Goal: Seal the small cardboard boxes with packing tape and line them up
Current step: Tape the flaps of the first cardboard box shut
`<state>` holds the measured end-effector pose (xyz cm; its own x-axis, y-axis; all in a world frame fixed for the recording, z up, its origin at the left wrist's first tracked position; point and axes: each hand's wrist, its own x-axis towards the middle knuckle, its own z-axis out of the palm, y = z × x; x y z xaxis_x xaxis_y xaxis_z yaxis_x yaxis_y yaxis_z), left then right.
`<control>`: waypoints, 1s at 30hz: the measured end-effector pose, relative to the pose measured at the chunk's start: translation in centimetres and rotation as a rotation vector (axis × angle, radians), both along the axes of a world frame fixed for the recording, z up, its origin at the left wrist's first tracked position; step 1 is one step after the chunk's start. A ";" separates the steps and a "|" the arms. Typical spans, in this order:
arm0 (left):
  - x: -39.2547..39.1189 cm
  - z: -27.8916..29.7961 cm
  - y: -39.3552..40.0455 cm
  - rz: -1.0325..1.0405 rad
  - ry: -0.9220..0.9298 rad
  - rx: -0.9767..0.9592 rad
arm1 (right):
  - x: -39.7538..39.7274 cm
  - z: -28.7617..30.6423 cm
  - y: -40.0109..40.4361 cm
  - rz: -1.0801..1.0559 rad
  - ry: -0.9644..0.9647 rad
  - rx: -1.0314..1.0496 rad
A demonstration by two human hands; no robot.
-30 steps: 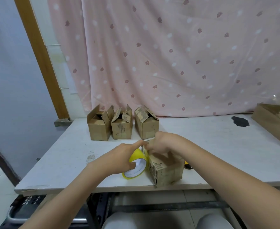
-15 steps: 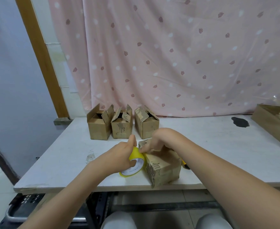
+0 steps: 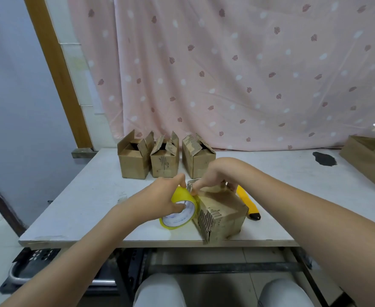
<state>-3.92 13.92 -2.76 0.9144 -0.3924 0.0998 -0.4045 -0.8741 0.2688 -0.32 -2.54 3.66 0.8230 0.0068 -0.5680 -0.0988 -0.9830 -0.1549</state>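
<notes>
Near box [image 3: 221, 214]: brown corrugated cardboard, matt, with fluting exposed raw along its cut edges and the outer paper scuffed in patches. Three boxes at the rear [image 3: 164, 158]: same matt cardboard, one with its liner torn to bare ribbing. Tape roll [image 3: 180, 208]: glossy translucent yellow film on a white paper-faced core. Desk [image 3: 89, 202]: pale, matt top, smooth but scratched and marked. Utility knife [image 3: 247, 203]: smooth yellow plastic with a black end. Curtain [image 3: 226, 69]: thin pink printed cloth, matt, softly creased. Door frame [image 3: 56, 69]: brown wood-look finish.
</notes>
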 end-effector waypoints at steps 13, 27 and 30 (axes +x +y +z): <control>0.7 1.6 0.7 0.009 -0.052 -0.033 | 0.1 -0.4 -1.6 -0.156 -0.049 0.281; -0.2 3.4 1.5 -0.064 -0.124 0.120 | -0.9 0.3 -3.1 -0.194 -0.128 0.371; -0.4 3.3 1.9 -0.082 -0.117 0.054 | -0.9 0.1 -3.3 -0.202 -0.134 0.401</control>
